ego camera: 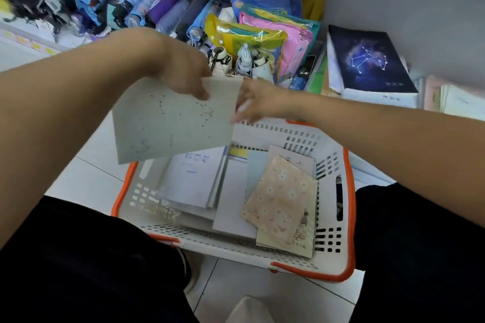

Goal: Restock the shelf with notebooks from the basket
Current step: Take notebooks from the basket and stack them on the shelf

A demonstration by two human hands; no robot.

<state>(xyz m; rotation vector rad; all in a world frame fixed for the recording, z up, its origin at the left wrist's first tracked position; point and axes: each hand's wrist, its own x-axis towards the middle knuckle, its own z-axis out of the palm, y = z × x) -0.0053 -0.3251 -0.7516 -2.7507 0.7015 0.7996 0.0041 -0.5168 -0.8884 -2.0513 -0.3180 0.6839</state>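
Head view: left hand (pixel 183 73) pinching pale notebook (pixel 173 118) above basket (pixel 330 252); right hand (pixel 252 102) gripping its right edge, shelf stack (pixel 372 60) lying forward-right, nearer it.

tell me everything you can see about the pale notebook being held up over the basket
The pale notebook is thin, grey-green, its matte cover printed with faint dotted constellation lines. It is closed, tilted, and held in the air above the white basket. The left hand pinches its top edge; the right hand touches its right edge, blurred.
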